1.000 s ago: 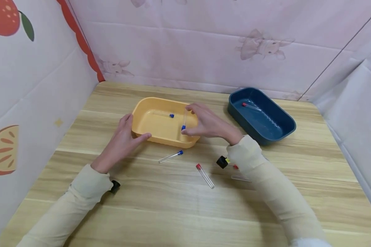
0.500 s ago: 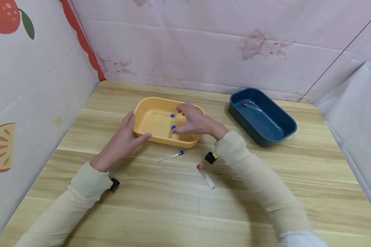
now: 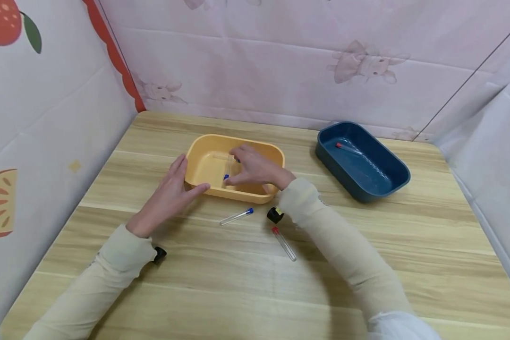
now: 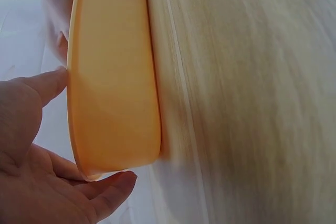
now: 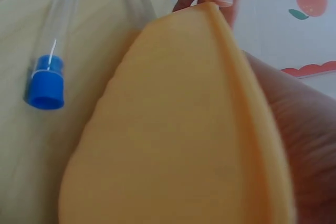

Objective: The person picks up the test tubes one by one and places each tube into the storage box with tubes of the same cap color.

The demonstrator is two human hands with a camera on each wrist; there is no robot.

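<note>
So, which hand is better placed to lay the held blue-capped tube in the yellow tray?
The right hand, I think: it seems to pinch this blue-capped tube over the yellow tray, while the left hand holds the tray's left end.

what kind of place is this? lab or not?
Probably a makeshift tabletop booth rather than a working lab: creased, cartoon-printed sheets act as walls close around a wood-grain table. Only the capped tubes look lab-like.
</note>
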